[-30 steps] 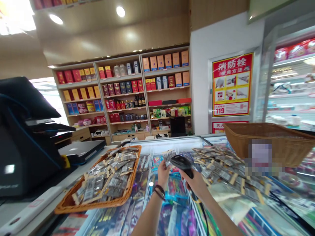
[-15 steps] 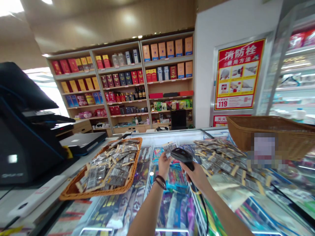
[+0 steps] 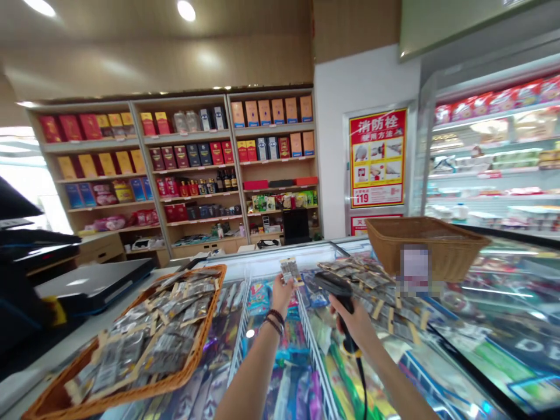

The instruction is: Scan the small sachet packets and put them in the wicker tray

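The left hand (image 3: 282, 297) pinches a packet (image 3: 289, 271) up over the freezer (image 3: 280, 262); the right hand (image 3: 350, 321) is shut tight on a black scanner (image 3: 336, 289), just beside it. A basket (image 3: 199, 344) full of packets sits on the left

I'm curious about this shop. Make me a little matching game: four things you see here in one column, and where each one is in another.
Things:
1. Barcode scanner
2. Small foil packet
3. Wicker tray
4. Red and yellow poster

Places:
A. On the wall beside the shelves
B. Pinched in the left hand
C. Gripped in the right hand
D. Left of the hands, heaped with packets

Right pairs: 1-C, 2-B, 3-D, 4-A
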`<state>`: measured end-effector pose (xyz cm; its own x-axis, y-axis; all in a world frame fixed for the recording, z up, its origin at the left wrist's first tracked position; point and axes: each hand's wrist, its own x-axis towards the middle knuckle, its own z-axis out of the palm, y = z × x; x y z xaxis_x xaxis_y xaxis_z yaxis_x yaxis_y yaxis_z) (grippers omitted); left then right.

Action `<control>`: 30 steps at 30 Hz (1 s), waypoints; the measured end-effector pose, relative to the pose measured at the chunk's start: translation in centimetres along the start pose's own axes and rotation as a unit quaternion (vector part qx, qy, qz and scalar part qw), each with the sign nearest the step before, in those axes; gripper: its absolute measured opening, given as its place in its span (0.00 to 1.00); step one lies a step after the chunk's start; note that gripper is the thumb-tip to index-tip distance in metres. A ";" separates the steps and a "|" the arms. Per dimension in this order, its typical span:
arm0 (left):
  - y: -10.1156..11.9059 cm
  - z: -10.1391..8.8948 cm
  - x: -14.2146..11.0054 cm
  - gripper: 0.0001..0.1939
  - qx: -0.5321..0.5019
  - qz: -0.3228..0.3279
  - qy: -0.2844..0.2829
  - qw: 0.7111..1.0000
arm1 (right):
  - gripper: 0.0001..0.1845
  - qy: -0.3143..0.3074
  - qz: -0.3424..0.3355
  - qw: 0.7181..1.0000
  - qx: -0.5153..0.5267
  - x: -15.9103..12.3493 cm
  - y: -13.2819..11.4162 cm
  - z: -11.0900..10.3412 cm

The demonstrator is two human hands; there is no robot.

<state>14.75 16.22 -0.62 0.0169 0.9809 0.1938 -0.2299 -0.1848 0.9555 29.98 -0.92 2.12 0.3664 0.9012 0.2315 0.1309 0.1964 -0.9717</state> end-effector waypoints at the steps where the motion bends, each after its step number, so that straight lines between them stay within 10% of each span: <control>1: 0.4 1.7 0.4 0.18 -0.002 -0.003 -0.012 1.000 | 0.30 0.011 -0.003 1.000 -0.002 -0.1 -0.1 -1.2; 7: 1.2 11.4 0.7 0.11 -0.021 -0.011 -0.085 0.996 | 0.31 0.089 -0.009 0.996 -0.013 -1.3 0.0 -6.8; 11: 0.4 11.5 -0.4 0.17 0.004 -0.001 -0.047 0.999 | 0.31 0.125 -0.011 0.992 -0.020 -2.2 -0.1 -8.4; 20: 3.2 -3.6 -1.9 0.16 0.190 0.127 0.037 0.973 | 0.30 0.040 -0.021 0.999 -0.009 -1.9 -1.9 -2.5; 30: 15.2 -23.0 -3.7 0.21 0.565 0.180 0.189 0.783 | 0.31 -0.104 -0.031 0.993 0.036 -0.6 -1.8 9.0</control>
<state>-11.21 11.18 8.04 -0.1896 0.7616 0.6196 0.8577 -0.1787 0.4822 21.24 1.62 3.35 0.1607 0.9454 0.2836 0.0777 0.2744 -0.9585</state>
